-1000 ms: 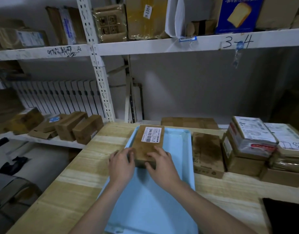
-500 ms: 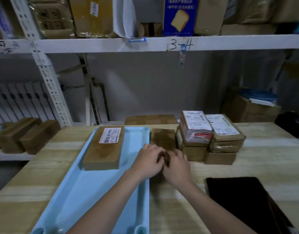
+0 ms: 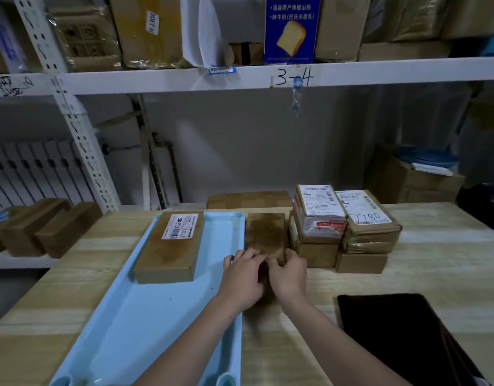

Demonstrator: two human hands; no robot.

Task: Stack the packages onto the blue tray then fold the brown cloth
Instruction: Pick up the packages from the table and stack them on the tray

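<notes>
Both hands had barely shifted: left hand (image 3: 241,277) and right hand (image 3: 289,274) gripped the plain brown package (image 3: 265,235) beside the blue tray (image 3: 145,316); lifting level seemed wise.

- Left hand (image 3: 241,277) and right hand (image 3: 289,275) side by side, fingers curled on the near end of a brown package (image 3: 265,235).
- Both forearms bare, reaching forward.
</notes>
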